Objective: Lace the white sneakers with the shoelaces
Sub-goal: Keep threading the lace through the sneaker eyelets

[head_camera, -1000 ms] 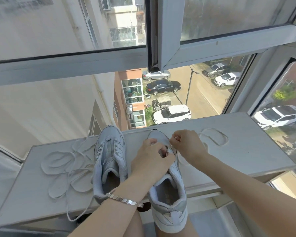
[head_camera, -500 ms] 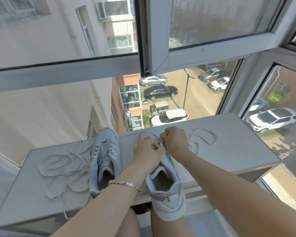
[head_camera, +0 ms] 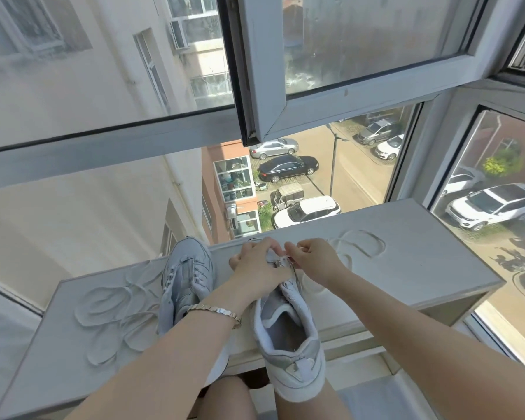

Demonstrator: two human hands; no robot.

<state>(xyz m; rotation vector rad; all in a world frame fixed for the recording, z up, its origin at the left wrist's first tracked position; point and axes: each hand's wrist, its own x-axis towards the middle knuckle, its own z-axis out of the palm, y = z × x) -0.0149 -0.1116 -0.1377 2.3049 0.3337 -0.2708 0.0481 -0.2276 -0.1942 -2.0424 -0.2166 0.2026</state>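
Early days: the left hand (head_camera: 255, 265) grips one sneaker (head_camera: 288, 344), and the right hand (head_camera: 314, 262) pinches its lace (head_camera: 384, 246) at an eyelet. The other sneaker (head_camera: 188, 277) looks unlaced.

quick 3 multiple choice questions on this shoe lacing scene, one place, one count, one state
1. Where is the idle sneaker?
A) left of the sneaker being laced
B) right of it
C) on the floor

2. How many white sneakers show?
A) one
B) two
C) three

3. What is the right hand doing?
A) lying flat
B) pinching a shoelace
C) hanging idle

Answers:
1 A, it stands on the far side of the left forearm.
2 B, one pair is visible.
3 B, its fingers curl on the lace beside the left hand.
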